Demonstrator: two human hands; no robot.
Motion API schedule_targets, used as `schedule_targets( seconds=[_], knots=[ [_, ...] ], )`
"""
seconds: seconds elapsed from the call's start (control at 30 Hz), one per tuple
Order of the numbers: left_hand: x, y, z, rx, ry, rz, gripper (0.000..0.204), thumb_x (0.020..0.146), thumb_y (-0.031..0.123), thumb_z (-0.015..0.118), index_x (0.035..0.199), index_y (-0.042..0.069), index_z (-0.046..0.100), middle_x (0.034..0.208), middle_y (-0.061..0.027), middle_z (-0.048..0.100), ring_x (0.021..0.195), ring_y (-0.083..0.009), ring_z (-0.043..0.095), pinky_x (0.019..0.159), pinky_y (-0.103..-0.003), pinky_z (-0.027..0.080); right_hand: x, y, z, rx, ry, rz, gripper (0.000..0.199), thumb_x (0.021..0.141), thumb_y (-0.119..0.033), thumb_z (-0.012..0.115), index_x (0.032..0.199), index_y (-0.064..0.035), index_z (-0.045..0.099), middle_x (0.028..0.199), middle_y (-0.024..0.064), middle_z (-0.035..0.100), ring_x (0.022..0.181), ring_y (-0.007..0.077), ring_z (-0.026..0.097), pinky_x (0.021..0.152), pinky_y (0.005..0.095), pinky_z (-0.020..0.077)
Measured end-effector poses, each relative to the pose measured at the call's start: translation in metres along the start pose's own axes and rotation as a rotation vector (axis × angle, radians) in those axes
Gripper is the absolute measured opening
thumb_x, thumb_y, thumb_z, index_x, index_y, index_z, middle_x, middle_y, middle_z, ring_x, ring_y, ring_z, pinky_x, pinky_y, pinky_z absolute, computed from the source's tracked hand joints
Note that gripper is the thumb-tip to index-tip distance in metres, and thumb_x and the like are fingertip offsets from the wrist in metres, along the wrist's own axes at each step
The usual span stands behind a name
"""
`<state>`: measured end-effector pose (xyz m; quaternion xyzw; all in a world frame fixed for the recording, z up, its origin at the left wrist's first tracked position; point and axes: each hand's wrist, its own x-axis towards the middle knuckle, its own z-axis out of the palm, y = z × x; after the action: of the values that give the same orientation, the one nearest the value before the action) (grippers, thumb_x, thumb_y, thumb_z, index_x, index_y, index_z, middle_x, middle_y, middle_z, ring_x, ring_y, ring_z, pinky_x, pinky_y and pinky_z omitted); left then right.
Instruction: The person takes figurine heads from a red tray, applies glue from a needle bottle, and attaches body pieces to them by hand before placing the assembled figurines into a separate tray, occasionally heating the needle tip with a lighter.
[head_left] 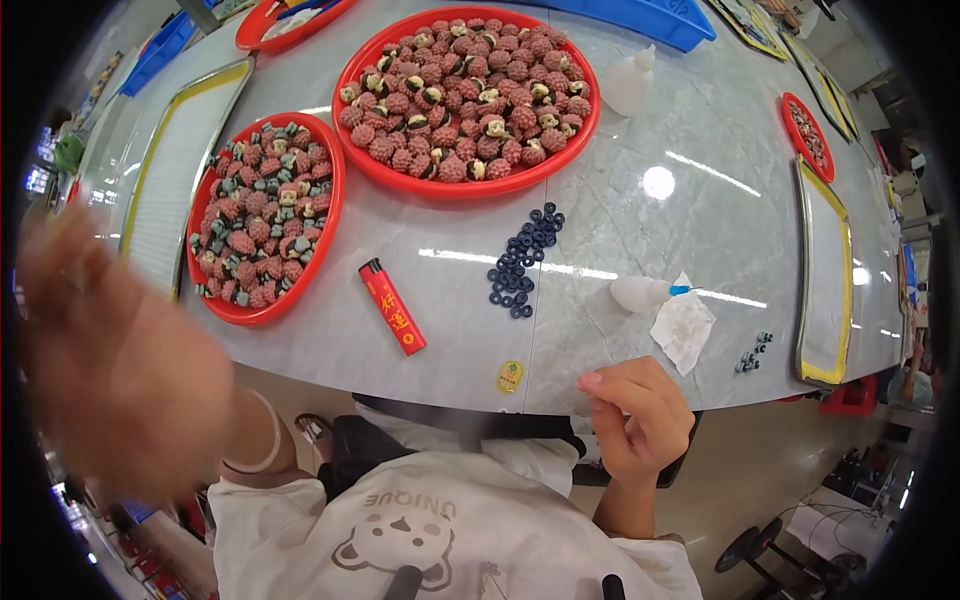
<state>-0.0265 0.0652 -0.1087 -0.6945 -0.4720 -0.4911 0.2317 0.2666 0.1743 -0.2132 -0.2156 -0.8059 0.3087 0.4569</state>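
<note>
head view, looking down at a grey marble-look table. the left hand is lifted up close to the camera on the left side and it's one big blur, so i can't tell if it's open or curled, and i can't make out anything in it. there's a pale bracelet on that wrist.

the right hand sits at the near edge of the table, fingers loosely curled inward, thumb tip touching the edge, nothing visibly held. closest things to it: a crumpled white tissue just up and right of it, and a small squeeze bottle with a blue tip lying on its side, its tip end at the tissue. a little yellow sticker is on the table edge just left of the hand.

a bit further back there's a loose pile of dark blue rings, and a red lighter lying flat to the left of them. behind those, two red round trays: the smaller tray on the left holds pinkish bumpy pieces mixed with grey bits, the bigger tray in the middle is full of the same pinkish pieces with yellowish ones. another white bottle stands right of the bigger tray. a few dark small parts lie off to the right, near a yellow-rimmed tray.
</note>
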Motion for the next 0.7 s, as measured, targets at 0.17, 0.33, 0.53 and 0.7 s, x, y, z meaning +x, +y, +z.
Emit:
schedule_targets(
  seconds=[0.17,0.33,0.53,0.7],
  knots=[
    [0.026,-0.041,0.133,-0.298,-0.516,-0.402,0.018,0.083,0.002,0.047,0.098,-0.003,0.056,0.096,-0.0106,0.057,0.09,-0.02,0.055,0.081,-0.028,0.042,-0.002,0.009,-0.005,-0.041,-0.006,0.011,0.021,0.06,0.013,0.055,0.078,0.0031,0.061,0.065,0.0105,0.06,0.054,0.0172,0.053,0.048,0.0235,0.0388],
    [0.003,-0.061,0.171,0.116,-0.801,-0.213,0.021,0.08,0.002,0.049,0.1,-0.001,0.056,0.098,-0.0151,0.058,0.091,-0.0286,0.056,0.078,-0.032,0.046,-0.005,0.007,-0.009,-0.03,0.074,0.037,0.026,0.054,0.009,0.059,0.078,-0.0002,0.064,0.063,0.0079,0.059,0.052,0.018,0.051,0.047,0.0257,0.0373],
    [-0.003,-0.044,0.183,0.227,-0.762,-0.187,0.016,0.076,0.002,0.051,0.092,-0.001,0.054,0.09,-0.0152,0.057,0.085,-0.0284,0.056,0.073,-0.035,0.047,-0.009,0.02,-0.023,-0.069,0.122,0.135,0.022,0.06,0.009,0.058,0.08,0.0009,0.062,0.062,0.0089,0.059,0.051,0.0187,0.051,0.049,0.0263,0.0382],
    [-0.002,-0.036,0.17,0.14,-0.65,-0.228,0.017,0.076,0.002,0.054,0.093,0.001,0.052,0.088,-0.0115,0.05,0.082,-0.0273,0.055,0.07,-0.033,0.046,-0.005,0.024,-0.036,-0.089,0.206,0.208,0.016,0.07,0.01,0.054,0.084,0.0037,0.059,0.074,0.0116,0.058,0.062,0.0178,0.052,0.059,0.025,0.0406]
  ],
)
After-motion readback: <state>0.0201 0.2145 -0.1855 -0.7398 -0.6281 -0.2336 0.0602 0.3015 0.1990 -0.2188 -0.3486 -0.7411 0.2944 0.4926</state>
